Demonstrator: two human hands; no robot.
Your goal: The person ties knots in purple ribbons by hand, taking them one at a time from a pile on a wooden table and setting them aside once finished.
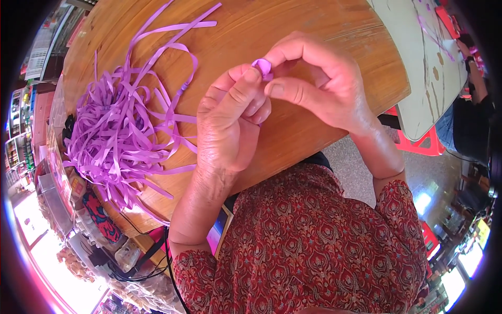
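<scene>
A small folded loop of purple ribbon [263, 66] stands up between my two hands, above the wooden table. My left hand [230, 112] is closed, pinching the loop between thumb and fingers; its other fingers curl inward. From the right, my right hand [324, 86] reaches the same loop with bent fingers and thumb close together. The loop partly hides those right fingertips. To the left lies a big tangled heap of purple ribbon strips [117, 131], with several loose ends trailing across the wood. One strip in the heap has a darker band [184, 86] around it.
The wooden table [314, 26] has a rounded far right edge. Beyond it stands a pale marbled table [426, 78] with a red stool [418, 141] below and another person's arm [476, 78] beside it. Plastic bags and cables [136, 269] crowd the lower left.
</scene>
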